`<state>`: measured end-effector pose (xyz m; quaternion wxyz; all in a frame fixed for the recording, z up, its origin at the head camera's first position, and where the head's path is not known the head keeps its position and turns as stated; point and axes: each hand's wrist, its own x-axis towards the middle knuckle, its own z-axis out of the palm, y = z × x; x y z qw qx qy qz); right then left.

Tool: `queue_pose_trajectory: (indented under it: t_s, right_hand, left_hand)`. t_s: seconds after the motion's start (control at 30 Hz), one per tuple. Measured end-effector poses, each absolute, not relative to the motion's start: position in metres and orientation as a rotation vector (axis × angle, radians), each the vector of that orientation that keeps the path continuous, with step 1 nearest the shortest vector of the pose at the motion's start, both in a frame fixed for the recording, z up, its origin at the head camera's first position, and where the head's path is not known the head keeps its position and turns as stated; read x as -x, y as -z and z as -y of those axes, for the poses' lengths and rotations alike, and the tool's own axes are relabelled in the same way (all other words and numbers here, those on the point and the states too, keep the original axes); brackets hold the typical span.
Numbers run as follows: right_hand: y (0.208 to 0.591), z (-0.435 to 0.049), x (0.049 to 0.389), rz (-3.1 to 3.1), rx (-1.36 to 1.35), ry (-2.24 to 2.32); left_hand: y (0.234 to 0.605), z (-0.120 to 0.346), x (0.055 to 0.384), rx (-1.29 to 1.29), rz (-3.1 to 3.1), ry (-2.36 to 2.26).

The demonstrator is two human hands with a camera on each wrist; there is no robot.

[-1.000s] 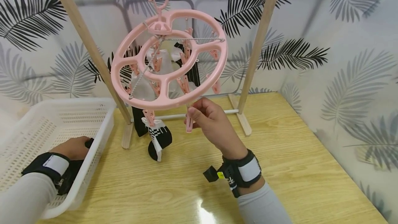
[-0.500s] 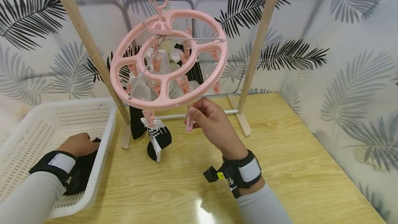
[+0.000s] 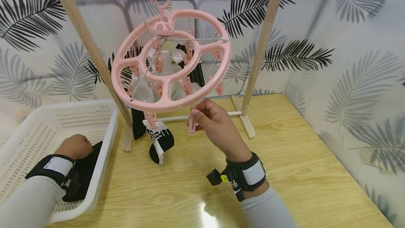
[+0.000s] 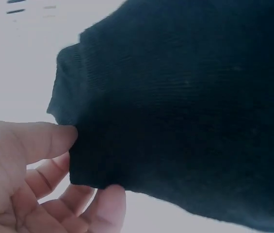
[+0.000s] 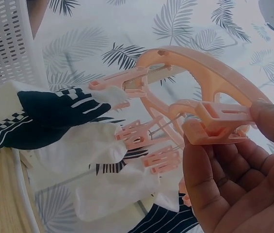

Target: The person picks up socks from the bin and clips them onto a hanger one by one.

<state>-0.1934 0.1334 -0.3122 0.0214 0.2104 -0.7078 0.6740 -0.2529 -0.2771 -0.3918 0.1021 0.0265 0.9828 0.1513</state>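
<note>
My left hand (image 3: 74,147) is inside the white basket, pinching the cuff end of a black sock (image 4: 185,107) between thumb and fingers. Part of the sock lies beneath the wrist in the head view. At the near rim of the pink round clip hanger (image 3: 172,105), my right hand (image 3: 215,124) holds a hanging pink clothespin (image 5: 221,116) between thumb and fingers. Nothing is clipped in that clothespin. To its left, another pin carries a black-and-white checked sock (image 3: 161,140). White and striped black socks hang from other pins, partly hidden by the hanger ring.
The white perforated basket (image 3: 109,129) stands at the left of the wooden table (image 3: 300,171). A wooden frame (image 3: 265,38) with a white top bar bears the hanger. A leaf-patterned covering (image 3: 357,80) lies behind the table.
My left hand moved up and right inside the basket, then slightly back left, and more of the black sock shows. The right hand stays on its clothespin.
</note>
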Motion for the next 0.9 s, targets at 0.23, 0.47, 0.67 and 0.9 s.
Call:
queue_pose_trajectory:
  t_s: [0.23, 0.47, 0.67, 0.9]
  right_hand:
    - [0.310, -0.132, 0.191, 2.187, -0.668, -2.090]
    - [0.309, -0.133, 0.190, 2.187, -0.665, -2.093]
    - [0.310, -0.133, 0.191, 2.187, -0.663, -2.088]
    - [0.311, -0.136, 0.193, 2.167, -0.671, -2.088]
  left_hand:
    - [0.377, 0.268, 0.248, -0.195, -2.965, -0.447]
    - [0.345, 0.261, 0.240, -0.341, -3.129, -0.439]
    - [0.316, 0.252, 0.220, -0.322, -3.223, -0.505]
    - [0.276, 0.222, 0.189, -0.309, -3.397, -0.589]
